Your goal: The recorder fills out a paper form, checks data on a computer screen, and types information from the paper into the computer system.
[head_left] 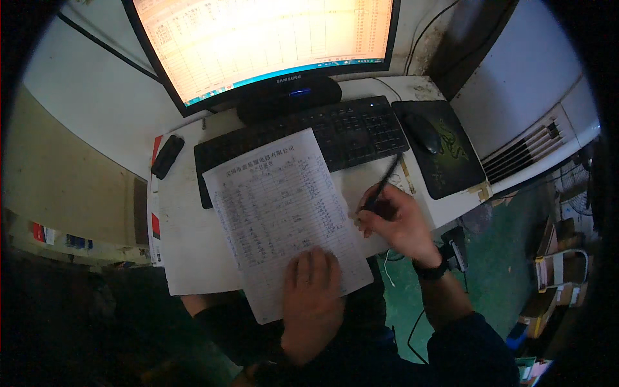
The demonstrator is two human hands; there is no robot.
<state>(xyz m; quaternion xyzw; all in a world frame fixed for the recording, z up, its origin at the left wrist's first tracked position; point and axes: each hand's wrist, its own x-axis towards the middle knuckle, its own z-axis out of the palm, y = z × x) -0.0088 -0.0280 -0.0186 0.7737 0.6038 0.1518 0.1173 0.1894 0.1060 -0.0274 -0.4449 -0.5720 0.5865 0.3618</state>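
Note:
A sheet of ruled paper (284,200), filled with handwritten rows in its upper part, lies tilted on the white desk (184,232). Its top covers part of a black keyboard (351,132), and its lower end reaches past the desk's front edge. My left hand (313,303) rests on the lower part of the sheet, fingers stretched out and holding nothing. Just right of the paper, my right hand (396,222) pinches a dark pen (387,177), which points up toward the keyboard. The pen is slightly blurred, and fingers hide its lower end.
A lit monitor (271,45) showing a table stands behind the keyboard. To the right, a black mouse (422,133) sits on a dark mouse pad (454,171). A small black object (168,156) lies at the desk's left edge. Cartons (538,313) stand at the lower right.

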